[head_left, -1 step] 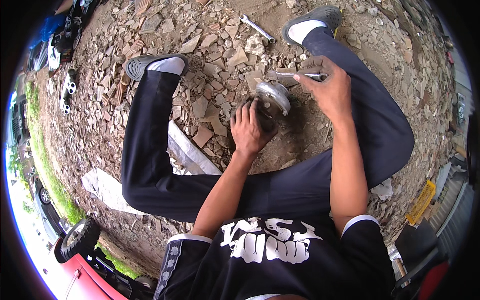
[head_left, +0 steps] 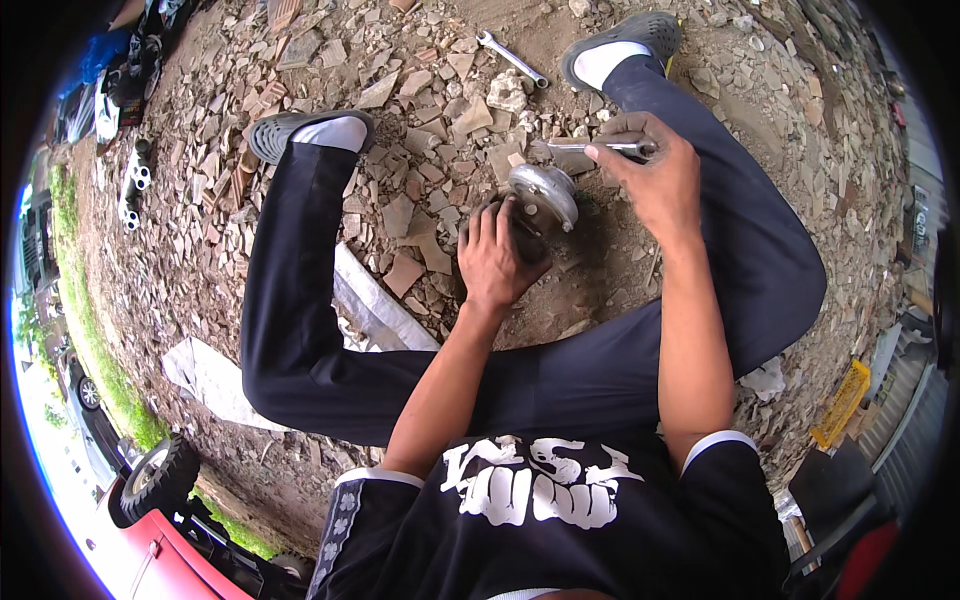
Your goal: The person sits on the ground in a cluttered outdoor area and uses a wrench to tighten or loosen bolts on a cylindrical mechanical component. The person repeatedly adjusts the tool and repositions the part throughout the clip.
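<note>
My left hand (head_left: 493, 262) is closed around the dark side of a round metal machine part (head_left: 545, 192), fingers curled over it. The part has a silvery, flange-like rim and sits low over the ground between my legs. To its upper right, my right hand (head_left: 662, 185) pinches a slim silvery metal hand tool (head_left: 622, 148). The tool lies roughly level, its thin end pointing left, apart from the part. Its exact kind is too small to make out. Part of the machine part is hidden under my left fingers.
A combination wrench (head_left: 512, 60) lies on the rubble beyond the part. Broken tile pieces (head_left: 420, 240) cover much of the ground. White sheeting (head_left: 380, 300) lies by my left leg. A yellow crate (head_left: 841, 404) is at right, and a red vehicle (head_left: 165, 560) at lower left.
</note>
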Available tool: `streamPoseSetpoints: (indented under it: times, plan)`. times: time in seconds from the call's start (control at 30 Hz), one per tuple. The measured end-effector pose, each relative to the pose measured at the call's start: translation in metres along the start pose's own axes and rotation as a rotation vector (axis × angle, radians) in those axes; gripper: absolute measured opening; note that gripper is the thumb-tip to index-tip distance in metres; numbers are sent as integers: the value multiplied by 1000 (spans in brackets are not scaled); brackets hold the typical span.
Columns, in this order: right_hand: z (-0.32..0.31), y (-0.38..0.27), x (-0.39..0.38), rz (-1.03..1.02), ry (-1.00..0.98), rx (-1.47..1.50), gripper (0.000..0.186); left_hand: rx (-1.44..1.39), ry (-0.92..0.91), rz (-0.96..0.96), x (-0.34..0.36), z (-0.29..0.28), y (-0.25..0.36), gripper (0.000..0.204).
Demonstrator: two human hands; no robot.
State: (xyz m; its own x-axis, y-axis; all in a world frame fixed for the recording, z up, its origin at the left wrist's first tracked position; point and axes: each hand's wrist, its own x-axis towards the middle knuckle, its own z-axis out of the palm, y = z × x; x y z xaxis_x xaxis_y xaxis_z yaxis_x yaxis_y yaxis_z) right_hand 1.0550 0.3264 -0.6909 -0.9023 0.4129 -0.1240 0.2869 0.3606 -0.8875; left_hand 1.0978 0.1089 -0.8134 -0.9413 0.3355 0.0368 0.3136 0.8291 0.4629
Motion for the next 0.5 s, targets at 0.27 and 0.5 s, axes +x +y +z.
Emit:
streamPoseSetpoints:
  times: [0.27, 0.5]
  plan:
    - [6, 1, -13, 14, 130, 427, 20, -10, -139, 6, 34, -35, 6, 88]
    - [38, 28, -33, -114, 70, 106, 24, -136, -397, -20, 95, -71, -24, 90]
